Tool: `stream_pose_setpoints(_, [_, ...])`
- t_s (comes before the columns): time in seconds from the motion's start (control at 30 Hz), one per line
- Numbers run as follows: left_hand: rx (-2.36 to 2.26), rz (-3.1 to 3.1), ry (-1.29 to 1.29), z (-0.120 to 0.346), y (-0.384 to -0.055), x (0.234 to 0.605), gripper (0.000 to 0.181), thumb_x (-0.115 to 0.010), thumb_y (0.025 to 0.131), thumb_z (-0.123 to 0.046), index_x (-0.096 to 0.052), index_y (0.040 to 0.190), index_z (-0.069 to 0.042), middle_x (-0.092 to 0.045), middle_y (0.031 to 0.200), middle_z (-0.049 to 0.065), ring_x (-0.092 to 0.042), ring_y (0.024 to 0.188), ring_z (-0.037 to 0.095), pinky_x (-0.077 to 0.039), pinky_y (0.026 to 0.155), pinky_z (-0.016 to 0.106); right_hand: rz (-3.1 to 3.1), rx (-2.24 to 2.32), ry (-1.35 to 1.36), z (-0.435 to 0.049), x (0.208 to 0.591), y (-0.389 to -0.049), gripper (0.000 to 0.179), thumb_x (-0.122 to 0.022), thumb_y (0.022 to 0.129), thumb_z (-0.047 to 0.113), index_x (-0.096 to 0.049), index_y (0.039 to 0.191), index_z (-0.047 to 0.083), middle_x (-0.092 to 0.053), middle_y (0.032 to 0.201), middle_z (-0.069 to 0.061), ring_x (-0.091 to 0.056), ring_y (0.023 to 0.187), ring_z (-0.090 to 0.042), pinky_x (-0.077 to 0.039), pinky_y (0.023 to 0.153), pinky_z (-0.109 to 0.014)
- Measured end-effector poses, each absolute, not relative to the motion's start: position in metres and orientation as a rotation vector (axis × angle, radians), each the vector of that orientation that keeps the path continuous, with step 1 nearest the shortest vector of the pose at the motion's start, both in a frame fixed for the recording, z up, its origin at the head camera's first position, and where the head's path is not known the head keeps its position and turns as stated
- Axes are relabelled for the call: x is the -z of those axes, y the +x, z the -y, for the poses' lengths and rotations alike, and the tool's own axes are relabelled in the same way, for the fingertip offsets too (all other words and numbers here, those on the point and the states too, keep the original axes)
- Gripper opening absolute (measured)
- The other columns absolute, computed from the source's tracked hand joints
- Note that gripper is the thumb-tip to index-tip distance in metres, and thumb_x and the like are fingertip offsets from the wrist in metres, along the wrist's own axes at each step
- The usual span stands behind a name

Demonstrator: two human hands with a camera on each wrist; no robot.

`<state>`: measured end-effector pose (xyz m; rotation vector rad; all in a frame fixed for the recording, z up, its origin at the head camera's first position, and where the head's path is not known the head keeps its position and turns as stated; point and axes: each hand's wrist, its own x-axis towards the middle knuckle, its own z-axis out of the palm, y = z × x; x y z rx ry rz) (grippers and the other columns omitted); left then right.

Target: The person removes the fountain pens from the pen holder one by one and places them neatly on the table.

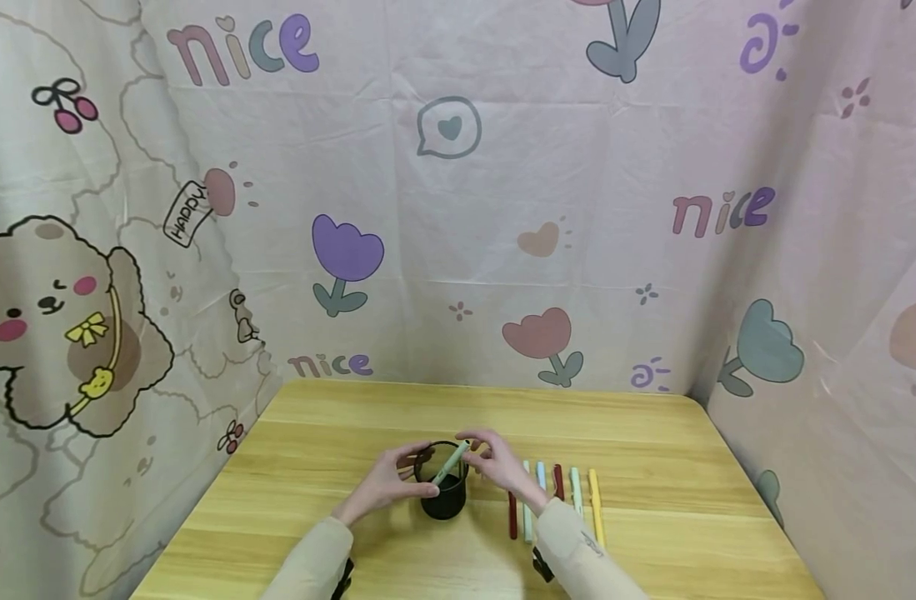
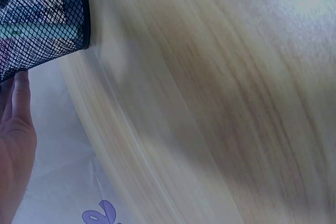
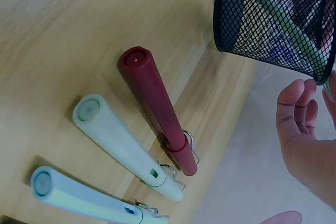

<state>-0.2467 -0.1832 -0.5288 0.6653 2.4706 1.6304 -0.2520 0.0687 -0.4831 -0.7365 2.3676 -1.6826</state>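
A black mesh pen holder [image 1: 443, 503] stands upright on the table, and a pale green pen [image 1: 448, 467] leans inside it with its top end above the rim. My left hand [image 1: 390, 482] grips the holder from the left, thumb in front and fingers behind. At the pen's top end, my right hand [image 1: 500, 463] pinches with thumb and forefinger. Through the mesh in the right wrist view, the pen [image 3: 291, 29] slants from the base to the rim, beside the right hand [image 3: 310, 140]. The left wrist view shows the holder [image 2: 44, 27] and part of the left hand [image 2: 18, 135].
Right of the holder lies a row of several pens, partly under the right forearm: a dark red pen [image 3: 157, 106], a pale green pen [image 3: 118, 142], a light blue pen [image 3: 86, 198] and a yellow pen [image 1: 596, 504] among them. Printed curtains surround the wooden table [image 1: 337, 425].
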Motion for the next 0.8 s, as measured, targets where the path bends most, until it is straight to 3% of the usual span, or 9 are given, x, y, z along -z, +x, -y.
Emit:
stream_pose_setpoints(0.2, [-1.626, -2.47, 0.656, 0.183, -0.247, 0.529, 0.077, -0.084, 0.083, -0.023, -0.048, 0.147, -0.001, -0.054, 0.145, 0.028, -0.051, 0.133, 0.051, -0.048, 0.108, 0.061, -2.374, 1.672, -0.713, -0.067, 0.506, -0.268, 0.032, -0.058, 0.1, 0.001, -0.06, 0.131, -0.005, -0.05, 0.112, -0.027, -0.048, 0.063, -0.008, -0.042, 0.047, -0.015])
stream_pose_setpoints(0.5, [-1.637, -2.461, 0.649, 0.182, -0.247, 0.529, 0.077, -0.084, 0.083, -0.022, -0.047, 0.147, 0.0, -0.054, 0.145, 0.028, -0.051, 0.133, 0.051, -0.048, 0.109, 0.06, -2.381, 1.701, -0.688, -0.068, 0.51, -0.271, 0.018, -0.064, 0.098, 0.008, -0.071, 0.114, 0.003, -0.055, 0.112, -0.018, -0.049, 0.058, -0.008, -0.042, 0.046, -0.017])
stream_pose_setpoints(0.67, [-1.636, -2.466, 0.647, 0.183, -0.247, 0.529, 0.078, -0.085, 0.083, -0.023, -0.047, 0.147, 0.0, -0.054, 0.145, 0.027, -0.052, 0.133, 0.051, -0.048, 0.109, 0.06, -2.408, 1.72, -0.683, -0.069, 0.511, -0.269, 0.02, -0.063, 0.098, 0.007, -0.069, 0.115, -0.002, -0.057, 0.116, -0.02, -0.047, 0.059, -0.007, -0.039, 0.046, -0.013])
stream_pose_setpoints(0.8, [-1.625, -2.48, 0.65, 0.184, -0.247, 0.53, 0.078, -0.085, 0.083, -0.024, -0.048, 0.147, -0.001, -0.055, 0.145, 0.026, -0.053, 0.132, 0.05, -0.049, 0.108, 0.06, -2.434, 1.764, -0.676, -0.071, 0.51, -0.267, 0.021, -0.063, 0.098, 0.008, -0.069, 0.114, -0.004, -0.061, 0.105, -0.022, -0.047, 0.057, -0.005, -0.039, 0.045, -0.012])
